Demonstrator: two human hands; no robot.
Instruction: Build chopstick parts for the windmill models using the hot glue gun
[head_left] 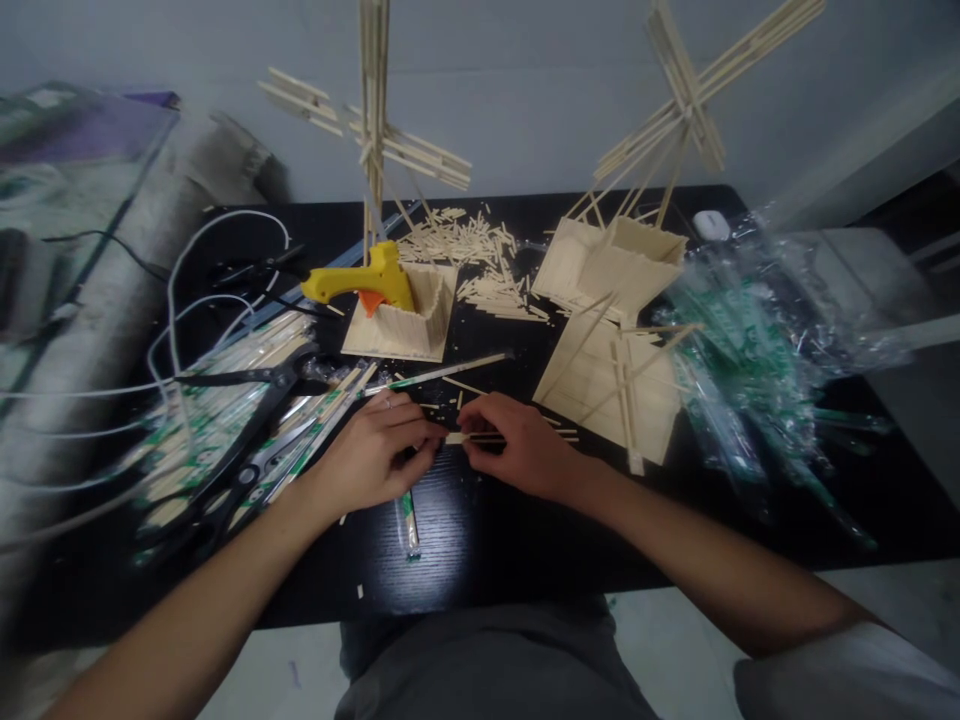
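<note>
Low over the black table, my left hand (390, 445) pinches one end of a small bundle of thin wooden sticks (456, 438). Close beside it, my right hand (517, 445) grips the same sticks, whose loose ends spread out to the right past my fingers. Between the two hands only a short piece of the bundle shows. A wrapped chopstick packet (409, 525) lies just below my left hand. A yellow glue gun (386, 278) rests on a small stick-built box (420, 325) beyond my hands.
Black-handled shears (281, 380) and wrapped chopsticks (225, 400) lie at left, with white cables (171, 300). Cut stick pieces (480, 260) are heaped at the back. A stick windmill model (637, 260) and a flat stick panel (600, 385) stand right, near crumpled plastic wrappers (757, 320).
</note>
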